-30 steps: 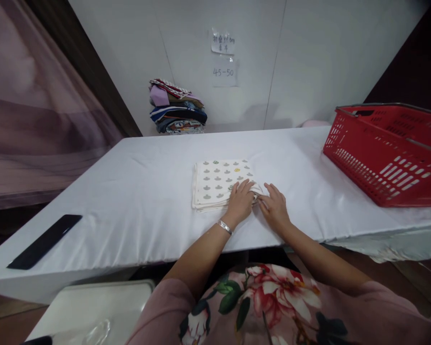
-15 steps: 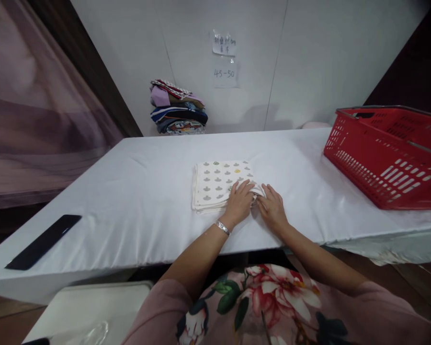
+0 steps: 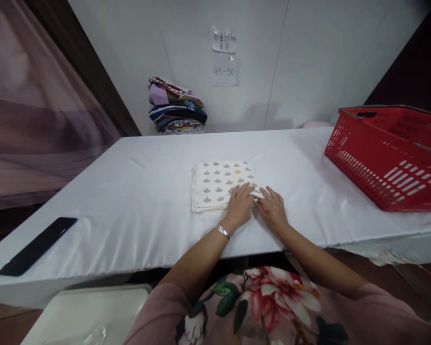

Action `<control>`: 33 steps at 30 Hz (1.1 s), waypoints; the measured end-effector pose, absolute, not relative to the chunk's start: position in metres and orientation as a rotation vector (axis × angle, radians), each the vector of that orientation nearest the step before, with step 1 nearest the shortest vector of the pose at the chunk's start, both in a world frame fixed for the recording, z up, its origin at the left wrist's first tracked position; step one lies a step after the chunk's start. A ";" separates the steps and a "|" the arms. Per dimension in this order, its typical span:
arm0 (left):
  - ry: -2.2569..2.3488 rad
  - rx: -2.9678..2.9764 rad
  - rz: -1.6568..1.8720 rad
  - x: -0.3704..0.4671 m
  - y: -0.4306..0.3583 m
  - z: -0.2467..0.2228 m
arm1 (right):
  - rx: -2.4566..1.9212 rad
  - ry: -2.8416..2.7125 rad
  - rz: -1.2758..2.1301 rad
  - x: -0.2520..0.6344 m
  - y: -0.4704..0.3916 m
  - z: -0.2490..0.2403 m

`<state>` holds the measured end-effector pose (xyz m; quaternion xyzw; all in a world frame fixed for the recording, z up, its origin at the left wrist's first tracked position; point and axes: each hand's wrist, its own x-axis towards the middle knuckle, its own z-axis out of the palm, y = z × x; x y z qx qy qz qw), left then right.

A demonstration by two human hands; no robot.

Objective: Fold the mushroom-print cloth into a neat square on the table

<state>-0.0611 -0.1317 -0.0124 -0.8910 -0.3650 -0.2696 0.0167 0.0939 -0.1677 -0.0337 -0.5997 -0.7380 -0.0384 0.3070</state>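
Observation:
A folded white cloth [image 3: 219, 179] with rows of small grey motifs, plus a few green and yellow ones, lies on the white-covered table. At its front right corner, my left hand [image 3: 240, 206] rests on the top layer with its fingers spread. Right beside it, my right hand [image 3: 273, 208] pinches the cloth's right edge, with thumb and fingers closed on the fabric near the corner. The layers under both hands are partly hidden.
A red plastic basket [image 3: 384, 158] stands on the right of the table [image 3: 136, 201]. A stack of folded fabrics [image 3: 177, 108] is behind the far edge. A flat black object [image 3: 39, 247] lies at the left front. Below it is a pale stool-like surface [image 3: 93, 306].
The raised fold at the cloth's front right corner now lies lower and flatter. Both hands have stayed at that corner with only slight finger movement. The view has shifted a little.

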 end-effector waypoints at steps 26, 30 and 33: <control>-1.321 -2.712 -0.766 -0.094 -0.125 -0.014 | -1.466 -1.919 0.054 0.103 -0.168 -0.039; -1.353 -2.694 -0.770 -0.093 -0.124 -0.017 | -1.476 -1.939 0.032 0.114 -0.176 -0.037; -1.386 -2.687 -0.758 -0.092 -0.124 -0.017 | -1.493 -1.859 0.010 0.128 -0.182 -0.039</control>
